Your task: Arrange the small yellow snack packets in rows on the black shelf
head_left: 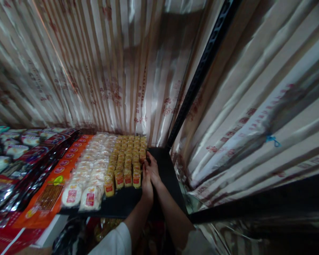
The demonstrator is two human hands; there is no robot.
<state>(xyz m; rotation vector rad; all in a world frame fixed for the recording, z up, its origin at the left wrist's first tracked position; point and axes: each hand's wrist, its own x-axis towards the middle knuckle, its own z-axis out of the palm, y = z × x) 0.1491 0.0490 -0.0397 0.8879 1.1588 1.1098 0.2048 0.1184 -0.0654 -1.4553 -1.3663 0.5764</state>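
Note:
On a black shelf (163, 166) stand rows of small yellow wrapped snack cakes (128, 177) with red labels. My left hand (147, 186) lies flat along the right side of these rows, fingers stretched toward the back. Just beyond it, my right hand (152, 169) reaches further back, its fingers extended against the rearmost part of the same side. Both hands touch or nearly touch the cakes, and neither is closed around one. Left of the cakes run two rows of round white packets (90, 198) with red labels.
An orange snack bag (51, 191) and dark shiny packages (18, 184) lie at the left, with white packets (16, 150) behind. A black perforated post (194, 85) rises at the shelf's back right corner. Pleated printed sheeting (117, 63) hangs behind and to the right.

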